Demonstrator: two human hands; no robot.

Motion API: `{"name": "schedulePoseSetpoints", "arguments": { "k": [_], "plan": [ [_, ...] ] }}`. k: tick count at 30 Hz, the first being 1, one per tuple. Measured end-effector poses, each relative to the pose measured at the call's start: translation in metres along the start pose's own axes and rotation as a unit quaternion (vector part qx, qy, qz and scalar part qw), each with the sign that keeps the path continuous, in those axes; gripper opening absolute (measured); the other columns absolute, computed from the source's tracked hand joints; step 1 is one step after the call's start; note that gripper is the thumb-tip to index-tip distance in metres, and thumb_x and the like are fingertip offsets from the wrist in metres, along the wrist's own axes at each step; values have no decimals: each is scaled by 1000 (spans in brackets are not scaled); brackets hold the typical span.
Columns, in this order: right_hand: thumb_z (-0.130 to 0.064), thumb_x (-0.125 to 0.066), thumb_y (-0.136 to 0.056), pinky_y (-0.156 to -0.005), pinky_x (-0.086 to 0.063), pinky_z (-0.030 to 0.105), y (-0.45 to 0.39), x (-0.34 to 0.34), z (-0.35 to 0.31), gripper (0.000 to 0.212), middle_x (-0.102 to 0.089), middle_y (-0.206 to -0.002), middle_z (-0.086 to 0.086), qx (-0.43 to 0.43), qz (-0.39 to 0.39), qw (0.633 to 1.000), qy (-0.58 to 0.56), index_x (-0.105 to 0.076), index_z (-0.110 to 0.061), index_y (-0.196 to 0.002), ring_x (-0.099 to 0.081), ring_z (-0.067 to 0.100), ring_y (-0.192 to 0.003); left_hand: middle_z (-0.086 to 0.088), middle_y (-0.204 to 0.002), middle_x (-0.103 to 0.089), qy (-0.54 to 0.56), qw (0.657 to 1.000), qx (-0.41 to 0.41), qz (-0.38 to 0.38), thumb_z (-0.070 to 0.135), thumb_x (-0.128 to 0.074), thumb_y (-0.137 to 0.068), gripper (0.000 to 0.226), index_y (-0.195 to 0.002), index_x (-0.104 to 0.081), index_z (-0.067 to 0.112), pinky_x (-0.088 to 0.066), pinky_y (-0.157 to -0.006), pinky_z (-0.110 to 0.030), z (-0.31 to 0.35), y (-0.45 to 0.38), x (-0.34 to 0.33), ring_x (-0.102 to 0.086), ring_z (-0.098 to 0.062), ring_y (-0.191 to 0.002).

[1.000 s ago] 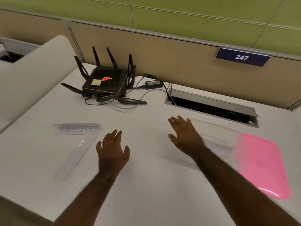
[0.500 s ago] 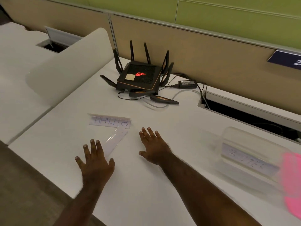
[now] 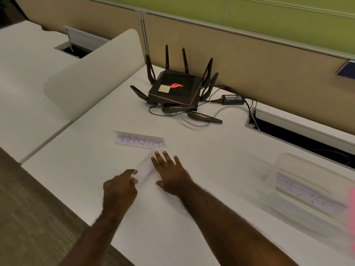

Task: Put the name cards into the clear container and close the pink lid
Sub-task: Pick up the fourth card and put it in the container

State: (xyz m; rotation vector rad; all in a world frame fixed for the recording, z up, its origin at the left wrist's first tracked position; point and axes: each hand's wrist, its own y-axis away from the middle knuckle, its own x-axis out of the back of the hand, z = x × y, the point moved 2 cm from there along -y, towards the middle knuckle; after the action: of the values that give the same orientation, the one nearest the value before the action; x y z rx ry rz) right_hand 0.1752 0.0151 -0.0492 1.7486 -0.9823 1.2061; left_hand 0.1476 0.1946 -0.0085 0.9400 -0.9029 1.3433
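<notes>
Looking down at the white desk, we take the black router at its far edge as our landmark. Nearer to us than the router stands a folded name card with handwritten letters seen upside down. Just nearer again lies a flat name card, angled toward us, with both hands on it. Our left hand has its fingers curled, pinching the near end of the flat card. Our right hand is open, fingers spread flat along that card's right edge. Far to the right of the router sits the clear container, blurred, with a written card inside, and the pink lid shows at the frame edge.
</notes>
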Motion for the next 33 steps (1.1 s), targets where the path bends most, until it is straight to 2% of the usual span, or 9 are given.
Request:
{"name": "schedulePoseSetpoints", "arguments": {
  "k": [6, 8, 11, 14, 18, 21, 23, 27, 33],
  "plan": [
    [-26, -60, -92, -118, -5, 49, 35, 31, 38, 85, 5, -164, 1, 3, 104, 995, -2, -1, -27, -154, 4, 24, -151, 9, -78, -77, 281, 943, 82, -159, 2, -56, -89, 29, -101, -68, 25, -51, -66, -20, 34, -12, 32, -68, -14, -84],
    [-24, -61, -91, -118, -14, 45, 53, 47, 54, 79, -5, -164, -1, 2, 143, 990, -17, -12, -29, -153, -5, 21, -151, 7, -80, -77, 330, 919, 58, -207, 2, -60, -87, 27, -98, -71, 24, -48, -70, -17, 52, -13, 44, -67, -16, -83],
    [-24, -65, -88, -112, -26, 41, 83, 74, 82, 68, -26, -160, -4, -6, 198, 980, -30, -32, -30, -147, -20, 19, -148, -6, -92, -77, 351, 894, 12, -278, 7, -64, -87, 25, -104, -73, 23, -46, -86, -32, 77, -13, 55, -64, -18, -83],
    [-30, -69, -84, -106, -32, 38, 116, 97, 111, 61, -46, -148, -7, -15, 215, 976, -22, -45, -30, -140, -32, 18, -143, -10, -98, -76, 335, 879, -28, -339, 4, -60, -91, 28, -111, -70, 21, -45, -92, -33, 107, -11, 54, -64, -15, -85],
    [-46, -69, -82, -104, -35, 40, 166, 118, 151, 57, -57, -136, -10, -36, 177, 983, 3, -52, -33, -135, -39, 14, -139, 13, -100, -73, 235, 925, -116, -274, 25, -69, -88, 28, -115, -68, 31, -46, -81, -15, 149, -13, 42, -64, -1, -92],
    [-51, -68, -80, -102, -35, 38, 209, 130, 179, 56, -61, -132, -10, -79, 191, 978, -17, -56, -33, -132, -45, 12, -134, 22, -112, -60, 131, 938, -204, -247, 42, -78, -75, 60, -130, -53, 39, -45, -77, -19, 182, -13, 29, -56, -1, -97],
    [-55, -66, -80, -102, -31, 35, 236, 136, 196, 55, -61, -132, -11, -112, 195, 974, -28, -57, -34, -131, -46, 10, -132, 25, -116, -54, 72, 936, -263, -222, 46, -78, -74, 68, -134, -47, 42, -43, -79, -18, 206, -12, 18, -53, 0, -101],
    [-59, -62, -81, -103, -33, 36, 289, 144, 225, 55, -61, -133, -10, -175, 175, 969, -23, -57, -36, -130, -49, 11, -129, 19, -127, -55, 26, 921, -346, -177, 48, -67, -82, 58, -136, -48, 38, -41, -91, -23, 258, -8, -6, -49, -6, -116],
    [-60, -63, -79, -107, -35, 40, 357, 142, 265, 51, -63, -131, -4, -273, 167, 946, -61, -62, -37, -125, -51, 15, -128, 12, -129, -61, -34, 889, -430, -155, 51, -57, -88, 45, -129, -57, 33, -36, -95, -32, 335, -1, -39, -49, -13, -119]
  ]
}}
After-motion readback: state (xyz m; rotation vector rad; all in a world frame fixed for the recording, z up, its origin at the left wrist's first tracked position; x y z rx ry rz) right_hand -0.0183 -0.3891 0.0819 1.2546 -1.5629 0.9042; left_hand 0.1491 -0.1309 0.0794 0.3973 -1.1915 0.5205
